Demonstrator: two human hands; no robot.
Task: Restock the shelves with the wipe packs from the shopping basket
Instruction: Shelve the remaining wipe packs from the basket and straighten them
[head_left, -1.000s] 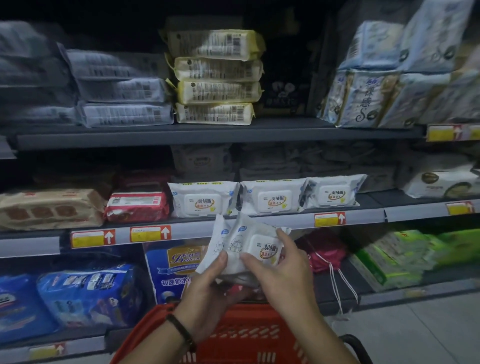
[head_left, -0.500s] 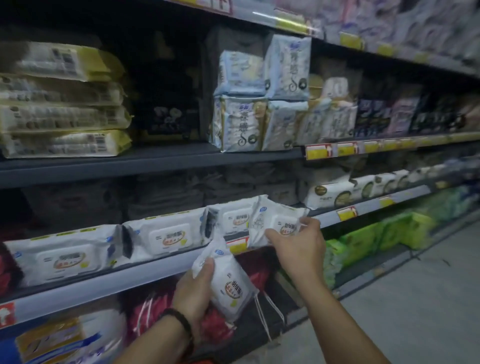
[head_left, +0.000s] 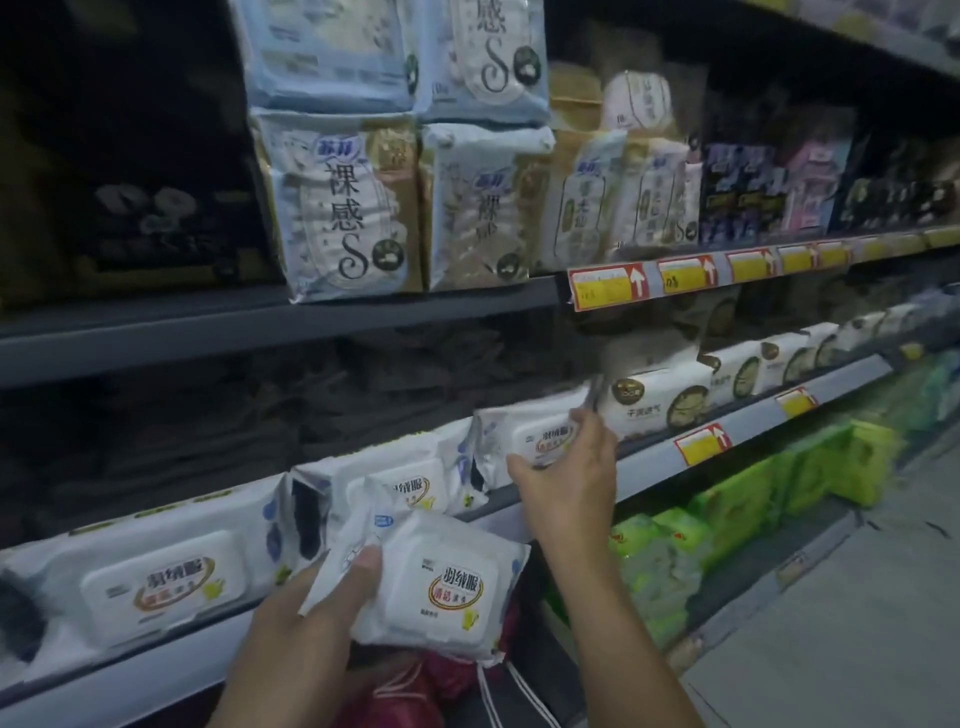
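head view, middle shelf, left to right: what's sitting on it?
Large wipe pack → second wipe pack → third wipe pack, gripped by the right hand → white packs with a dark round emblem, running on rightward. The spare pack in the left hand overlaps; omitted.

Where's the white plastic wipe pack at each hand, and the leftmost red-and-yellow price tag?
Lower white wipe pack (head_left: 457, 582), left hand (head_left: 306, 613): head view, lid label.
Shelf white wipe pack (head_left: 545, 439), right hand (head_left: 566, 483): head view, lid.
Leftmost red-and-yellow price tag (head_left: 600, 287): head view, yellow middle.
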